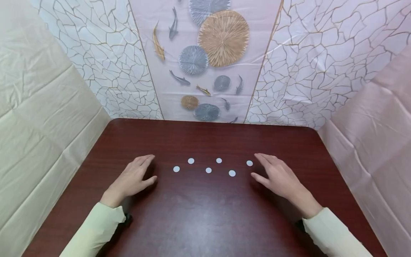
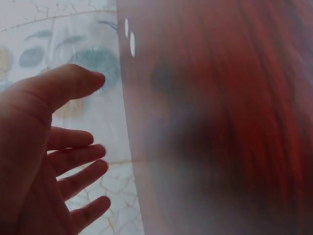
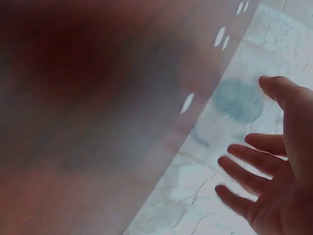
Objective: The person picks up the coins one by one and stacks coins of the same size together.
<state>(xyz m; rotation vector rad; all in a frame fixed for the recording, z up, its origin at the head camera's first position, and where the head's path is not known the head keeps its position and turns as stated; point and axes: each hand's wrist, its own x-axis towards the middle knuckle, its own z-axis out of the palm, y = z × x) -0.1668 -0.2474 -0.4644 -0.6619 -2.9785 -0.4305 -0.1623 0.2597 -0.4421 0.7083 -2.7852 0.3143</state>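
Several small white discs lie scattered across the middle of the dark red-brown table. My left hand is left of them, nearest the leftmost disc, with its thumb apart from the fingers and nothing held. On the other side, my right hand has its fingertips close beside the rightmost disc; it holds nothing. Between the hands are a front disc and a back disc. Both wrist views show relaxed, spread fingers; in the right one a white disc appears beyond the thumb.
A patterned cloth with fish and round leaf shapes hangs behind the table's far edge. Pale cloth walls rise at the left and right. Light sleeves cover both forearms, with a dark band under the left cuff.
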